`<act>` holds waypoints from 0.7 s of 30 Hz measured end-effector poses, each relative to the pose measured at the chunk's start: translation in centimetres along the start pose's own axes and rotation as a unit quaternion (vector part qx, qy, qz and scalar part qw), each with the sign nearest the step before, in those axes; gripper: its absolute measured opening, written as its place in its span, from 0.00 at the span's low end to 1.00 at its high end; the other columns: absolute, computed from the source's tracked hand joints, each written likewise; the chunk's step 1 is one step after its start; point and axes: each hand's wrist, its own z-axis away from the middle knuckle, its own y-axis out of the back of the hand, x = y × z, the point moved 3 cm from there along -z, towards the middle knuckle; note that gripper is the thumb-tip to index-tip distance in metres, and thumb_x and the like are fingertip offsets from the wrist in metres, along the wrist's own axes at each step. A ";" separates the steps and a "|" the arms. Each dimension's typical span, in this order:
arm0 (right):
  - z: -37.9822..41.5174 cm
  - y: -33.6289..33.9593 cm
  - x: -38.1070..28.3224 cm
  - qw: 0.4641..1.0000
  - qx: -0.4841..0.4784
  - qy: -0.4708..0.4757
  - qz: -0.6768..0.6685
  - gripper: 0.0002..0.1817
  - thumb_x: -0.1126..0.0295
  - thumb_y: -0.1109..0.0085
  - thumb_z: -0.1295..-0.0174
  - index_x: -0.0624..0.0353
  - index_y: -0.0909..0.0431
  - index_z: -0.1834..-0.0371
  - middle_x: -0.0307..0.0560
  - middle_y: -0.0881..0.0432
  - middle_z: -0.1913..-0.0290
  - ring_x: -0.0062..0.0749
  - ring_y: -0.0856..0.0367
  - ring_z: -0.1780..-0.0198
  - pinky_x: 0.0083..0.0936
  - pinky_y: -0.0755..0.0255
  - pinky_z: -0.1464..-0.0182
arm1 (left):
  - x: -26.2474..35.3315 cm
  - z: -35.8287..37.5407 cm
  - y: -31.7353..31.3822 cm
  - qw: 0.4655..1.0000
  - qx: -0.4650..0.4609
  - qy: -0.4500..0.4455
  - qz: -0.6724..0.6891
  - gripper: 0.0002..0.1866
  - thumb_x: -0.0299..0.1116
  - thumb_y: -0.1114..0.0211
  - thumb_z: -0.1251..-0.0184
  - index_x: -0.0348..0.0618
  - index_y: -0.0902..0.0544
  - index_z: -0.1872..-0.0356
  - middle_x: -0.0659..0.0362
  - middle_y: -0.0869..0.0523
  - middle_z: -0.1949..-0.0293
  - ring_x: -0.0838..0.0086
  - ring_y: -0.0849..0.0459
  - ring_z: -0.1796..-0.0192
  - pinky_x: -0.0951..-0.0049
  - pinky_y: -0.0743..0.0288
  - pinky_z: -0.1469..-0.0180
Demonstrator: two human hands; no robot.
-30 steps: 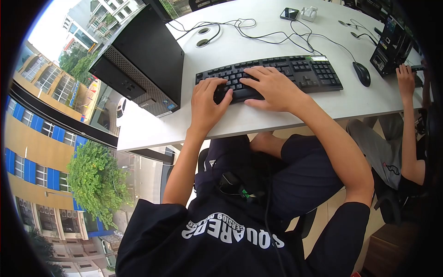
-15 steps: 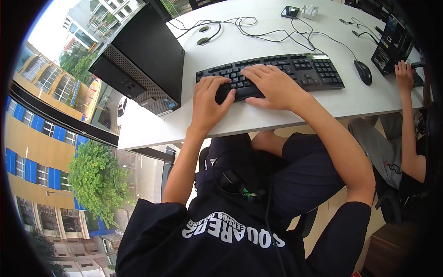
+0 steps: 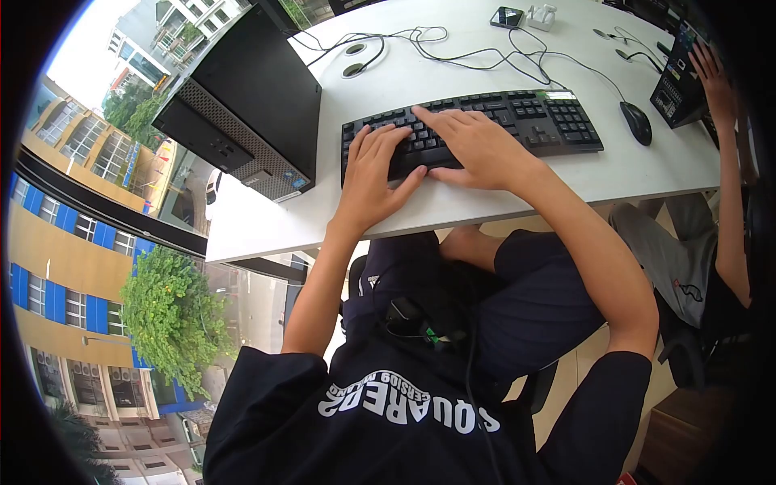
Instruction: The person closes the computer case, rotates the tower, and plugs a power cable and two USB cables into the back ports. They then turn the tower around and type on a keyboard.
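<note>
A black keyboard (image 3: 529, 121) lies on the white desk (image 3: 477, 69). My left hand (image 3: 374, 178) rests on its left end, fingers spread over the keys and thumb near the front edge. Just to the right, my right hand (image 3: 473, 149) lies over the middle keys, its index finger stretched toward the upper rows and its thumb at the front edge. Neither hand holds anything. A black mouse (image 3: 636, 124) sits to the right of the keyboard, its cable running back across the desk.
A black computer tower (image 3: 250, 97) stands left of the keyboard. Tangled cables, a small black device (image 3: 507, 17) and a white adapter (image 3: 541, 17) lie at the back. At the right, a co-worker's hand (image 3: 713, 77) is raised by a black box (image 3: 677, 89).
My left fingers have spread and reached a little further over the keys. My right index finger has stretched further up. The co-worker's hand has risen along the black box.
</note>
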 end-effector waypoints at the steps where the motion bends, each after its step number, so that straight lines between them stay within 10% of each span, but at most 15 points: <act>1: 0.1 -0.3 0.1 1.000 0.007 0.014 0.022 0.42 0.47 0.31 0.31 0.63 0.29 0.21 0.56 0.21 0.26 0.46 0.26 0.23 0.43 0.30 0.25 | -0.1 0.0 0.1 1.000 0.010 0.007 0.002 0.29 0.39 0.23 0.32 0.42 0.17 0.32 0.49 0.14 0.34 0.53 0.22 0.26 0.50 0.40 0.18; 9: 0.3 -0.6 0.1 1.000 -0.018 0.012 0.021 0.35 0.51 0.28 0.32 0.60 0.21 0.27 0.58 0.27 0.21 0.52 0.28 0.21 0.47 0.34 0.21 | -0.6 0.3 0.0 1.000 0.012 0.019 0.012 0.25 0.36 0.23 0.32 0.41 0.15 0.37 0.51 0.14 0.33 0.52 0.20 0.30 0.54 0.33 0.24; 21: 0.2 -0.3 0.1 0.998 0.055 0.015 0.034 0.46 0.50 0.26 0.36 0.66 0.32 0.21 0.59 0.31 0.18 0.50 0.27 0.22 0.46 0.32 0.23 | 0.1 0.1 -0.3 0.999 -0.028 -0.014 -0.027 0.24 0.40 0.34 0.20 0.41 0.18 0.30 0.52 0.16 0.28 0.57 0.27 0.19 0.49 0.50 0.13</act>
